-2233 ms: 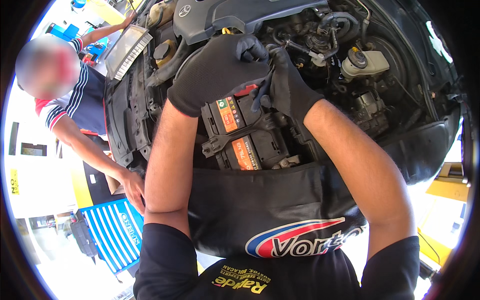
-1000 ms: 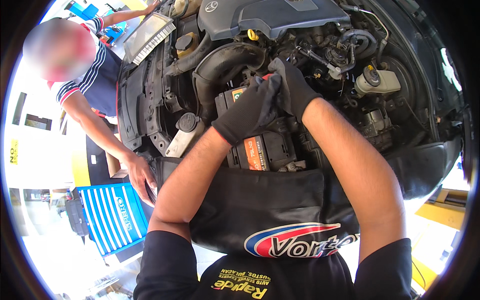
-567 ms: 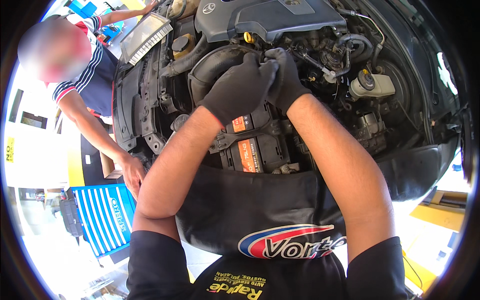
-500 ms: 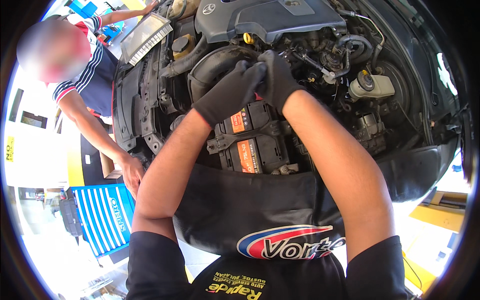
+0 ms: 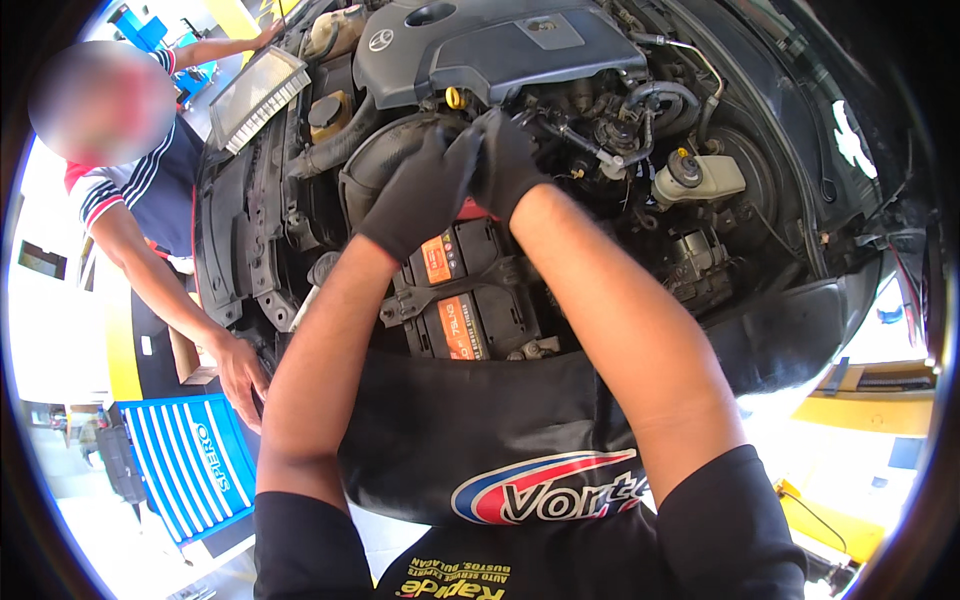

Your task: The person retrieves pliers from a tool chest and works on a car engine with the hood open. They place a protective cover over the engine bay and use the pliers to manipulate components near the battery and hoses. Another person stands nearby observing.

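Observation:
Both of my hands wear dark gloves and meet over the car's engine bay. My left hand (image 5: 420, 195) has its fingers bent and pressed together beside a thick black air hose (image 5: 383, 152). Against its fingertips, my right hand (image 5: 507, 165) is closed too. Whatever they pinch is hidden by the gloves. A small red piece (image 5: 473, 209) shows below them, at the far end of the black battery (image 5: 508, 305), which has orange labels and a clamp bar across it. Just beyond my fingers is a yellow dipstick ring (image 5: 455, 98) at the edge of the grey engine cover (image 5: 600, 62).
A black fender cover (image 5: 400, 425) drapes the near edge of the car. To the right stands a fluid reservoir (image 5: 722, 182) with a dark cap. A pleated air filter (image 5: 262, 95) lies at the left, near a co-worker's arm (image 5: 165, 270). A blue tool cabinet (image 5: 185, 470) stands lower left.
The whole view has shifted, so the engine bay sits further left. My hands stay together at the same spot by the hose, their fingers slightly rearranged. The co-worker's hand still rests at the car's edge.

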Action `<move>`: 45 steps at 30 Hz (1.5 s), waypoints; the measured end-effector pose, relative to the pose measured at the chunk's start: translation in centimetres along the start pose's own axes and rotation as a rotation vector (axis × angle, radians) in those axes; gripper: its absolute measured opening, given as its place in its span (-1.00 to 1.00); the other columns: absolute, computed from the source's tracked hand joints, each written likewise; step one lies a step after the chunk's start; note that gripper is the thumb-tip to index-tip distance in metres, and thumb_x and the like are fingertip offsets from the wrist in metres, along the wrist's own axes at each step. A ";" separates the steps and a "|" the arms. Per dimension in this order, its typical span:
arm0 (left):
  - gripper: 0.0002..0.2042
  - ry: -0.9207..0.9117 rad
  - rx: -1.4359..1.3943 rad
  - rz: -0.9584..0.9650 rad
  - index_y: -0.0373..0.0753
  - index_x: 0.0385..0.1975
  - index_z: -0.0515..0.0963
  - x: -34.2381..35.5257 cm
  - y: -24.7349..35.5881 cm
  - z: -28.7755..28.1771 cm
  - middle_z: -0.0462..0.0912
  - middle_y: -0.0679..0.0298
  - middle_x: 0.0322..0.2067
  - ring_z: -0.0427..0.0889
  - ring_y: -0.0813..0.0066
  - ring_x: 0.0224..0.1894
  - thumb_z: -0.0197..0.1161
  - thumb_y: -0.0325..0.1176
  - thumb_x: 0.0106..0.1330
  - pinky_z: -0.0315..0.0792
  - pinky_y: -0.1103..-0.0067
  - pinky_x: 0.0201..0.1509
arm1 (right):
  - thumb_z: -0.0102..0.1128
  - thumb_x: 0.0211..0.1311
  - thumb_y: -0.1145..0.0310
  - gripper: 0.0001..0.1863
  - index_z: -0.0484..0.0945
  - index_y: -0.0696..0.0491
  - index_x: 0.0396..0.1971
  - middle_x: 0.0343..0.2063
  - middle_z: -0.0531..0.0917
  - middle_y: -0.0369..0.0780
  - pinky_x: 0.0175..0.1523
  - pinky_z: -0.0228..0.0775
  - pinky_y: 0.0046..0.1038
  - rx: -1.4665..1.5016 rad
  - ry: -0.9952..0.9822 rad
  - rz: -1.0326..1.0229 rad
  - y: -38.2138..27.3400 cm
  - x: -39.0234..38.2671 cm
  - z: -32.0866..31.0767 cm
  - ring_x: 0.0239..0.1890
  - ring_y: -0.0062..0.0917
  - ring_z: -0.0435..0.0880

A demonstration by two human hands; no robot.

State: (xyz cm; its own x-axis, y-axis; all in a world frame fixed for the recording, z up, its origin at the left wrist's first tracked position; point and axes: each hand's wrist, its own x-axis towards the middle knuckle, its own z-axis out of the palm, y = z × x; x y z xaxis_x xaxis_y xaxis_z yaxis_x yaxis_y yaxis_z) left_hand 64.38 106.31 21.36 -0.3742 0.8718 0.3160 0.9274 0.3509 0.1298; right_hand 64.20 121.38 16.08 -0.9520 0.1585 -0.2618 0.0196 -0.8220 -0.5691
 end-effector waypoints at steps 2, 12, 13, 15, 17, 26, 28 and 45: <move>-0.44 0.003 -0.135 -0.004 -0.55 0.36 0.23 -1.3 -1.4 1.0 0.42 -0.28 0.23 0.39 -0.34 0.27 0.11 -0.51 0.36 0.45 0.19 0.31 | 0.03 0.29 0.17 -0.69 0.62 0.10 -0.38 -0.43 0.66 -0.15 -0.22 0.51 -0.32 -0.451 0.352 -0.045 0.8 -0.2 0.6 -0.39 -0.34 0.66; -0.71 0.094 0.014 -0.458 -0.35 0.00 0.44 3.9 4.3 -1.7 0.60 -0.12 -0.13 0.73 -0.08 -0.35 0.05 -0.26 0.47 0.63 0.17 -0.23 | 0.05 0.23 0.21 -0.79 0.53 0.02 -0.47 -0.45 0.62 -0.22 -0.15 0.54 -0.31 0.124 -0.115 -0.156 -1.8 -0.6 0.6 -0.39 -0.41 0.64; -0.67 0.132 -0.045 -0.447 -0.36 0.04 0.42 3.9 4.1 -1.4 0.59 -0.19 -0.08 0.73 -0.12 -0.34 0.09 -0.25 0.44 0.64 0.16 -0.23 | 0.04 0.23 0.22 -0.80 0.52 0.01 -0.48 -0.45 0.61 -0.23 -0.14 0.55 -0.31 0.031 -0.093 -0.187 -1.9 -0.5 0.4 -0.37 -0.42 0.64; -0.67 0.121 -0.046 -0.201 -0.38 0.06 0.40 2.6 1.9 -0.5 0.57 -0.24 -0.03 0.73 -0.18 -0.30 0.09 -0.28 0.44 0.64 0.12 -0.21 | 0.02 0.26 0.23 -0.79 0.53 0.03 -0.44 -0.46 0.61 -0.20 -0.15 0.55 -0.30 0.043 -0.010 -0.133 -1.1 -0.1 0.1 -0.37 -0.38 0.65; -0.68 0.201 -0.021 -0.021 -0.38 0.03 0.41 0.7 -0.5 1.8 0.57 -0.19 -0.04 0.72 -0.13 -0.24 0.11 -0.31 0.40 0.62 0.09 -0.10 | 0.01 0.28 0.23 -0.77 0.54 0.05 -0.41 -0.45 0.61 -0.18 -0.17 0.54 -0.28 -0.033 0.115 -0.116 0.2 0.6 -0.3 -0.36 -0.35 0.64; -0.65 0.460 -0.062 -0.573 -0.29 -0.19 0.56 4.0 4.2 0.8 0.70 0.08 -0.47 0.75 0.08 -0.38 0.16 -0.07 0.43 0.57 0.21 -0.37 | 0.00 0.39 0.24 -0.70 0.67 0.09 -0.24 -0.43 0.71 -0.24 -0.04 0.54 -0.28 -0.270 0.027 -0.189 -0.8 2.8 -3.3 -0.35 -0.39 0.70; -0.63 0.501 -0.187 -0.541 -0.29 -0.20 0.57 4.8 5.1 -0.9 0.72 0.02 -0.46 0.76 -0.03 -0.37 0.15 -0.04 0.40 0.59 0.17 -0.30 | 0.01 0.39 0.24 -0.70 0.68 0.10 -0.24 -0.43 0.72 -0.21 -0.05 0.55 -0.27 -0.146 0.057 -0.133 -1.2 3.5 -3.7 -0.35 -0.40 0.70; -0.61 0.274 0.004 -0.054 -0.22 0.21 0.48 -0.2 -2.8 2.2 0.62 -0.03 -0.12 0.66 -0.08 -0.14 0.16 -0.35 0.40 0.55 0.20 0.00 | 0.00 0.19 0.25 -0.81 0.56 0.00 -0.39 -0.40 0.67 -0.21 -0.10 0.59 -0.35 0.260 -0.158 0.022 0.6 -1.1 2.8 -0.35 -0.36 0.69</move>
State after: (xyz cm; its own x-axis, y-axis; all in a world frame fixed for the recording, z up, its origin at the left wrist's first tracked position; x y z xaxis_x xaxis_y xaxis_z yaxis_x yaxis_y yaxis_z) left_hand 61.84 105.88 18.84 -0.4088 0.7275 0.5510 0.9060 0.3959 0.1495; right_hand 64.42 119.19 18.16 -0.9884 0.0687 -0.1355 -0.0187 -0.9401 -0.3404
